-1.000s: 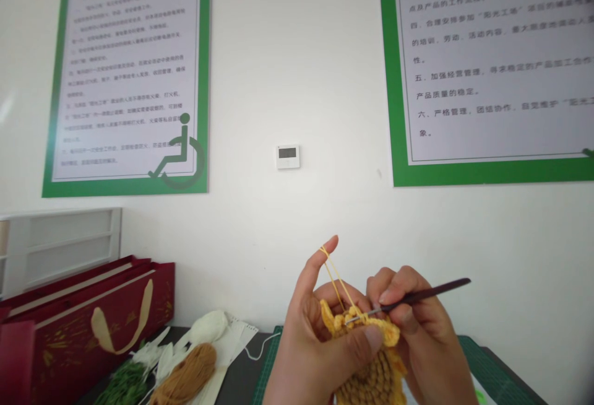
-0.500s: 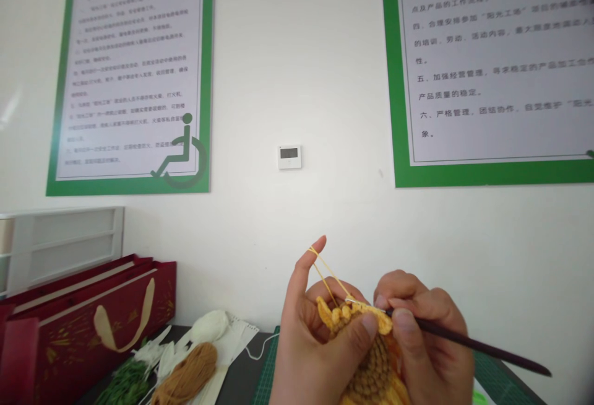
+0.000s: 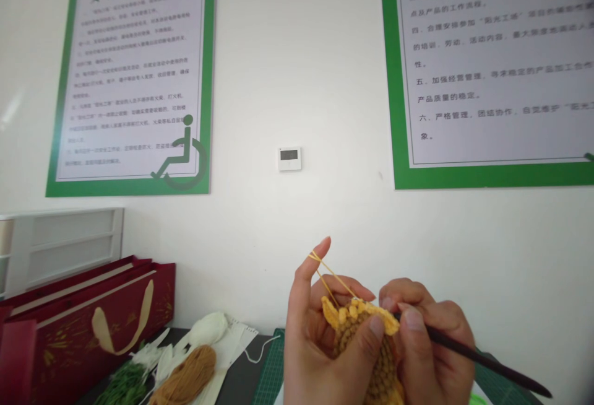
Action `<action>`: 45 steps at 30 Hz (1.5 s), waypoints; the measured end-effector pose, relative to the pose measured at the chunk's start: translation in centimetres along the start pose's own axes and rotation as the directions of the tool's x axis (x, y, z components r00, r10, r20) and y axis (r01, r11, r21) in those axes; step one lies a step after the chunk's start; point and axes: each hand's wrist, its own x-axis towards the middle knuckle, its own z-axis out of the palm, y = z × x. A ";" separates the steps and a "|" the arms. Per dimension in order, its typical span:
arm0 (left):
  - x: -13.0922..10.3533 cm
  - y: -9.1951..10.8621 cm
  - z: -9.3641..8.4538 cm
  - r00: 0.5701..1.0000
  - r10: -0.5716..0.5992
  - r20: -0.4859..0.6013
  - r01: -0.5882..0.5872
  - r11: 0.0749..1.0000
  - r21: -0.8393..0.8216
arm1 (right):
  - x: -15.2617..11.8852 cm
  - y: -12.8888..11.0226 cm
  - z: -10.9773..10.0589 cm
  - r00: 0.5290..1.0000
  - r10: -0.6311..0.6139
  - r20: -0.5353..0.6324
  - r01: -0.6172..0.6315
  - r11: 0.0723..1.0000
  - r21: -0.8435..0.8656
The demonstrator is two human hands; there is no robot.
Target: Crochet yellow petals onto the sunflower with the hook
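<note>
Crochet hook [image 3: 473, 357] lower, hands [image 3: 325, 343] steady.

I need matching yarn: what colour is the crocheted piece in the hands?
Golden yellow, with a brighter yellow edge; the crocheted piece shows best in the head view.

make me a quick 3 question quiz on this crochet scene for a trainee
1. True or false: the yellow yarn strand runs over the left hand's raised index finger.
2. Which hand holds the crochet hook? A left, B right.
3. Fill in: the mustard yarn skein lies between the green yarn and the ___ cutting mat.

Key: 1 true. 2 B. 3 green. Both hands also pinch the yellow crochet piece.
</note>
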 end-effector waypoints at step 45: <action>0.7 0.7 -1.1 0.957 -0.116 0.268 0.137 0.989 -0.062 | 2.4 0.7 -2.1 0.838 0.357 0.414 -0.488 0.828 0.275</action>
